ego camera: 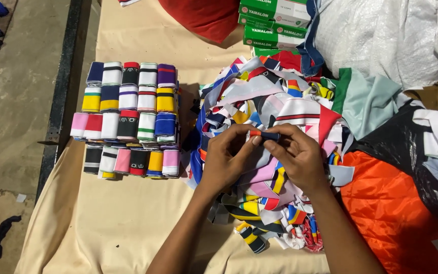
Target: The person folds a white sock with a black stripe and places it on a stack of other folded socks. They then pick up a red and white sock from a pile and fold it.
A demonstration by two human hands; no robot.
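Up close, two bare forearms reach over a beige cloth-covered surface (pixel 112 223). The left hand (pixel 226 160) and right hand (pixel 297 157) meet above a loose heap of striped fabric strips (pixel 269 111), each grip pinched shut on one end of a small folded strip (pixel 265 135), dark blue with a red-orange tip, held just over the heap. Shiny orange fabric (pixel 386 213) lies crumpled beside the right forearm, with black plastic sheeting (pixel 411 147) past it. Left of the heap, folded strips (pixel 130 119) stand in tidy rows, soft ribbed bands in pink, yellow, navy and white. Farther back, flat green-and-white boxes (pixel 272 23) are stacked between a red cushion-like shape (pixel 204 18) and a coarse white woven sack (pixel 386 35).
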